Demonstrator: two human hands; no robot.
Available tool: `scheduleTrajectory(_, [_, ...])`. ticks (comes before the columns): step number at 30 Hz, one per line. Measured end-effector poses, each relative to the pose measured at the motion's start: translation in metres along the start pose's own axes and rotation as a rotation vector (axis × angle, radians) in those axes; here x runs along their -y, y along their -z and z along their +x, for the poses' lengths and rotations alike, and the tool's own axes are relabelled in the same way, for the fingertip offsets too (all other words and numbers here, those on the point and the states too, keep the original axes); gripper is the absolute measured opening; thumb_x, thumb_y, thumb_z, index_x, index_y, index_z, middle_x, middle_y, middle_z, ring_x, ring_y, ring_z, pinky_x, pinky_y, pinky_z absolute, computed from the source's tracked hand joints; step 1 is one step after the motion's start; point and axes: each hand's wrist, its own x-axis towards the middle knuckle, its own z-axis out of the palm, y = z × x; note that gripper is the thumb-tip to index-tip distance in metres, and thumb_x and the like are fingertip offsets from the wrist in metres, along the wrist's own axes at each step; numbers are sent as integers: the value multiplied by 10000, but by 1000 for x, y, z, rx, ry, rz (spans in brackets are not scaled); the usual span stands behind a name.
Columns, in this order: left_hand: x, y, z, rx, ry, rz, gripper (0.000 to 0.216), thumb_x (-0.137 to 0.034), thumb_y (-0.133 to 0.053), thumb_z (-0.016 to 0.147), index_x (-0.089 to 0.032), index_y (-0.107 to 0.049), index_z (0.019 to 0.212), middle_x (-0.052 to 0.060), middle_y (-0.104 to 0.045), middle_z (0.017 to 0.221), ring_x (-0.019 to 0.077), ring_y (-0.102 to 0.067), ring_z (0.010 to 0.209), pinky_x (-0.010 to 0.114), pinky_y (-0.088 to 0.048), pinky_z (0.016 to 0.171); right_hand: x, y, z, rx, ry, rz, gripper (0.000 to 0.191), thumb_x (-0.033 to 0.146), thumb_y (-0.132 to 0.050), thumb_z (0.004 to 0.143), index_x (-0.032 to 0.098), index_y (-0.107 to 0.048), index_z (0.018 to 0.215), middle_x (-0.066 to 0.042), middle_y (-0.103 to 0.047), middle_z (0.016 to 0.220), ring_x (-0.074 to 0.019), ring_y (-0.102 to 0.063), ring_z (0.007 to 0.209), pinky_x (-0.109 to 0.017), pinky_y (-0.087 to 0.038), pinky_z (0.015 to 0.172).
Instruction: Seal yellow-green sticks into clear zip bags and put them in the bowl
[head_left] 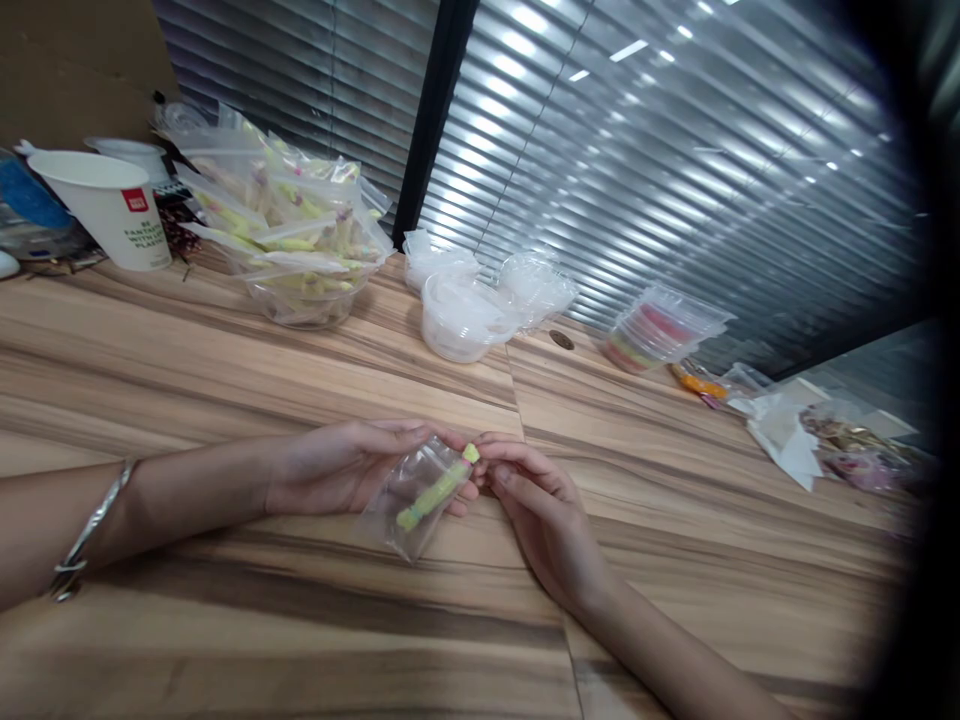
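My left hand point(341, 468) holds a small clear plastic bag point(405, 505) just above the wooden table point(225, 380). Inside the bag lies a yellow-green stick-shaped item point(435, 492), its end poking out at the bag's mouth. My right hand point(536, 495) pinches that end and the bag's opening with thumb and fingers. A silver bracelet point(86, 535) sits on my left wrist. Both hands meet at the middle of the table, near its front.
A clear tub heaped with filled small bags point(292, 240) stands at the back left, beside a white paper cup point(112, 205). Empty clear containers point(465, 310) sit behind my hands. A stack of coloured lids point(660, 330) and loose wrappers point(810, 440) lie at the right.
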Motion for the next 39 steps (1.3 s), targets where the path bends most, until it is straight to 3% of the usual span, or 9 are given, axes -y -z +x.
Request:
scheduleTrajectory(3, [0,0,0,-19,-6,1,339,-299,-378,940,-107,-425,1215,181,-576,1213,278,-542,1137,455,-258,1038,-1,1,-1,33,17,-48,159,187,-564,816,240,-703,871,-41,-600,1030,-175,-540,957,-325,-424,873])
scheduleTrajectory(7, [1,-1,-1,-27,-2,8,352,-300,-369,944,-105,-414,1233,180,-573,1211,284,-537,1141,471,-267,1029,-4,2,-3,70,6,-110,255,215,-579,825,287,-635,1063,-29,-612,959,-158,-557,890,-323,-441,858])
scheduleTrajectory(11, [3,0,0,-12,-12,33,346,-304,-346,950,-99,-437,1214,168,-596,1160,281,-543,1129,466,-266,1031,-7,2,-4,173,56,-186,312,231,-570,833,311,-609,1132,-47,-491,1237,-197,-513,1064,-346,-434,910])
scheduleTrajectory(14, [4,3,1,7,-16,39,349,-292,-332,954,-106,-435,1230,156,-598,1157,264,-555,1112,445,-287,1021,-7,2,-3,212,100,-227,302,224,-558,840,324,-618,1118,-40,-451,1267,-215,-461,1143,-354,-425,934])
scheduleTrajectory(25, [4,5,2,38,-36,23,378,-286,-328,950,-108,-414,1272,147,-600,1157,261,-555,1105,445,-260,1036,-4,0,-3,145,70,-246,168,234,-545,852,268,-629,994,-51,-525,1142,-192,-509,1056,-339,-430,902])
scheduleTrajectory(31, [4,3,2,16,-20,14,369,-295,-349,946,-116,-418,1261,155,-601,1155,275,-551,1114,468,-232,1049,-3,0,-2,107,60,-210,120,226,-551,850,250,-657,903,-46,-539,1089,-183,-497,1078,-330,-412,925])
scheduleTrajectory(39, [3,-2,0,-36,16,60,359,-332,-396,927,-126,-453,1216,162,-616,1152,272,-567,1093,462,-305,1008,-4,0,-2,104,74,-195,91,218,-584,826,244,-670,842,-46,-557,1023,-192,-515,1037,-367,-401,933])
